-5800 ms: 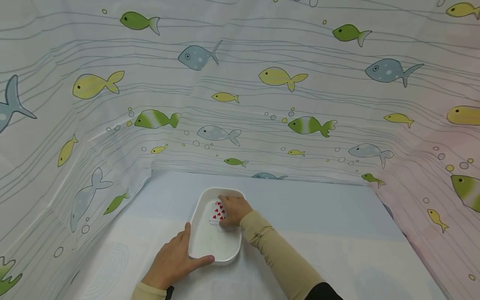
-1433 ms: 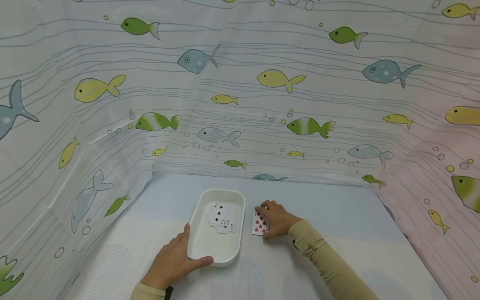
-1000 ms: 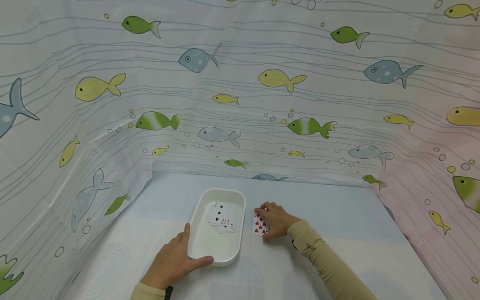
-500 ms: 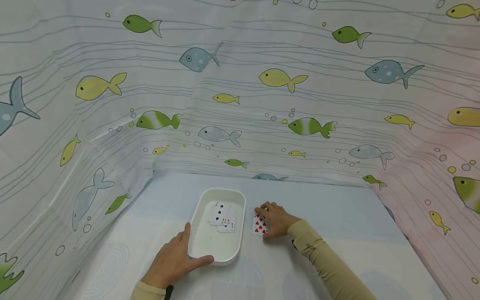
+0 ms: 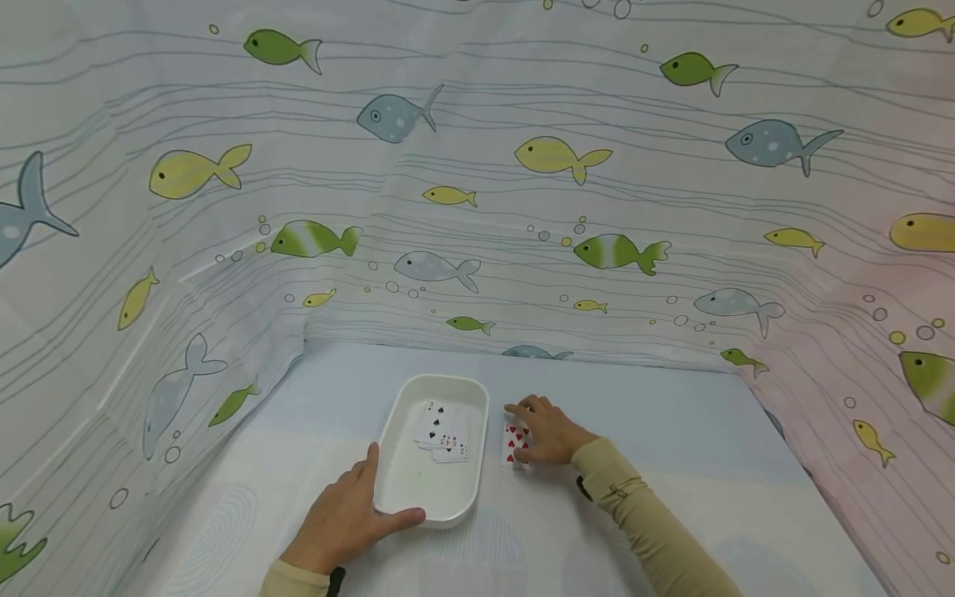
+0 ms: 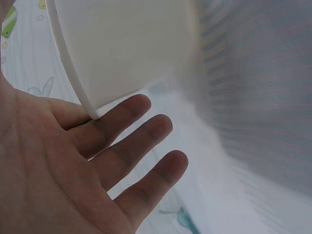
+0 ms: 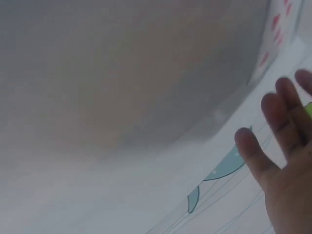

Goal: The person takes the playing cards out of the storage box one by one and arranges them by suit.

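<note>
While the left hand (image 5: 339,522) steadies the white tray (image 5: 399,497), fingers straight:
right hand (image 5: 548,433) seemingly rests loosely open on the thin, slippery hearts card (image 5: 513,441); lift by an edge.

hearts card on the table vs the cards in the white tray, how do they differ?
The hearts card shows red pips; the cards in the tray show black ones. The hearts card lies alone on the table, right of the white tray, under the right hand; the tray cards overlap in a loose pile, with no hand on them. The left hand rests against the tray's near rim. All lie face up.
</note>
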The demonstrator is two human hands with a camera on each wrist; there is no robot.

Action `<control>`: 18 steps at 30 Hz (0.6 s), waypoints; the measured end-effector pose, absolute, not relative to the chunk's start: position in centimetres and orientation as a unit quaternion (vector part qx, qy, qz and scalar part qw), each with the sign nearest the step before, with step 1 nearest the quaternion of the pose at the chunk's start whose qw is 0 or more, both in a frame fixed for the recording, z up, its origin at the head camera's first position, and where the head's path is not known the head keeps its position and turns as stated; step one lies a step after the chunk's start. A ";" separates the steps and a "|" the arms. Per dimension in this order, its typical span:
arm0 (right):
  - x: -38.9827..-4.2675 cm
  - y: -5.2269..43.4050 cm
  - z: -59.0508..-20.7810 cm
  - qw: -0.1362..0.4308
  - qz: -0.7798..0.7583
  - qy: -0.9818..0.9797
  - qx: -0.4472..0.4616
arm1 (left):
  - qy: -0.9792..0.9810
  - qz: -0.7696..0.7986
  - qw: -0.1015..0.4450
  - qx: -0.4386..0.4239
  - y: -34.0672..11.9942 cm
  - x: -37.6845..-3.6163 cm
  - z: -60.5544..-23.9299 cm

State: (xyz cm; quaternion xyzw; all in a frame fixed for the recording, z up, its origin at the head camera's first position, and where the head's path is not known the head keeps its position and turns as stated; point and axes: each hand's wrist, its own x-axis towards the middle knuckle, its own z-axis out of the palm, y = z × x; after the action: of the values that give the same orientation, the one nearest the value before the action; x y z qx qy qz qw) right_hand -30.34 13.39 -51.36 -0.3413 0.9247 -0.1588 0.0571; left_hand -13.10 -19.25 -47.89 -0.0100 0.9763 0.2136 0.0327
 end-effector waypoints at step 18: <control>-30.3 9.5 -47.7 -0.057 -0.277 0.929 -0.240 | 0.976 0.214 0.028 -0.006 -19.2 -13.0 -47.9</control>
State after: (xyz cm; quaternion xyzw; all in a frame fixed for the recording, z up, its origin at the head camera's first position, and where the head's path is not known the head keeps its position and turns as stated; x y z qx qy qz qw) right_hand -30.32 9.45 -47.66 -0.2395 0.9288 -0.2771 -0.0566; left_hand -13.05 -19.22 -47.94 -0.0056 0.9764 0.2140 0.0279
